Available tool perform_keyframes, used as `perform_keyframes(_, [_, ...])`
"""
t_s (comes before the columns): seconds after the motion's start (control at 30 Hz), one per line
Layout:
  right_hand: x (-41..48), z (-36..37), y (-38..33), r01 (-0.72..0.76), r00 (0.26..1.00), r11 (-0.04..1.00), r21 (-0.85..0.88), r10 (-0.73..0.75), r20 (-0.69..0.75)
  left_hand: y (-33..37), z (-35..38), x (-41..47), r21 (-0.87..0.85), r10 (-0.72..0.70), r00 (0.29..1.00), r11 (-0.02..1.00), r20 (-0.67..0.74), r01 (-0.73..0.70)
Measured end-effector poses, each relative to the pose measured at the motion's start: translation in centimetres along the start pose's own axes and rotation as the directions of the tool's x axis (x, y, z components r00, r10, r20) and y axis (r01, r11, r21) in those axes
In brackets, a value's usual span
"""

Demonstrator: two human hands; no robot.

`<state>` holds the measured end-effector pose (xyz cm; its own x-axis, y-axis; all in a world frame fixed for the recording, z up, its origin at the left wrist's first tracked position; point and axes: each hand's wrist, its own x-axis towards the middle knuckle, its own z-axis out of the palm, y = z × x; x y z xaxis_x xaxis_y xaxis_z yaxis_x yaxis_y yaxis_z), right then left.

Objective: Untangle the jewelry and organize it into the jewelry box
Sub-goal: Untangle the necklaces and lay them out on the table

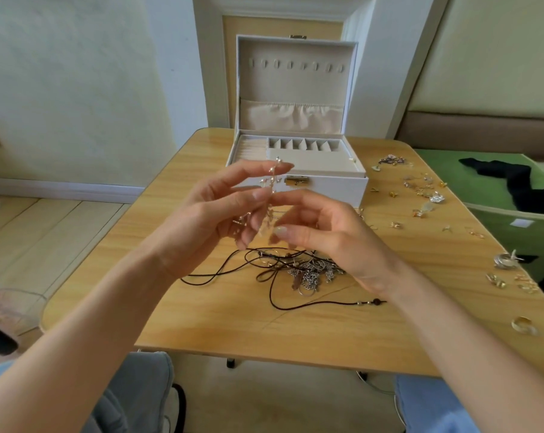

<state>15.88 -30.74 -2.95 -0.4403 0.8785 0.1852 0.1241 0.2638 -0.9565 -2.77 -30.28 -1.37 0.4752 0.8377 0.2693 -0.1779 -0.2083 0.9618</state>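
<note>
My left hand [214, 210] pinches the top of a fine gold beaded chain [272, 180], held above the tabletop [233, 317] in front of the open jewelry box [333, 189]. My right hand [330, 235] pinches it lower down. I should tease the loops apart slowly, keeping slack and never tugging, before tackling the tangled pile [305, 271] beneath.

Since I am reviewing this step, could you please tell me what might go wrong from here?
1. The beaded chain, pinched between the left hand and right hand, looks fine; a hard pull might snap it.
2. It hangs over the tangled pile; dropped, it could snag in it.
3. The ring lies near the table edge, where the right forearm could knock it off.
</note>
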Motion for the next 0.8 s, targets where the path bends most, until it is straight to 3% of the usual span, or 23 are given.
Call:
perform_keyframes(0.17, [0.1,-0.1,0.1,0.040,0.997,0.999,0.025,-0.039,-0.068,-0.2,0.1,0.1,-0.071,-0.042,0.997,0.996,0.065,0.046])
perform_keyframes(0.33, [-0.1,-0.6,-0.4,0.011,1.000,0.940,0.341,-0.013,0.005,-0.3,0.3,0.2,-0.002,-0.060,0.997,0.998,0.040,0.060])
perform_keyframes(0.43, [0.0,-0.5,-0.3,0.004,1.000,0.968,0.252,-0.005,0.004,-0.2,0.7,0.2,0.109,-0.042,0.999,0.993,0.022,0.039])
perform_keyframes(0.53, [0.1,-0.7,-0.4,0.022,0.998,0.986,0.163,-0.012,-0.065,-0.2,0.9,0.3,0.154,-0.006,1.000,0.988,-0.025,0.010])
perform_keyframes(0.7, [0.1,-1.3,-0.6,0.102,0.990,0.938,0.332,-0.064,-0.125,-0.4,1.3,0.8,0.343,0.106,0.983,0.938,-0.148,-0.049])
perform_keyframes(0.8, [0.2,-1.0,-0.8,0.111,0.990,0.898,0.426,-0.064,-0.123,-0.7,1.9,1.0,0.258,0.110,0.970,0.965,-0.216,-0.052])
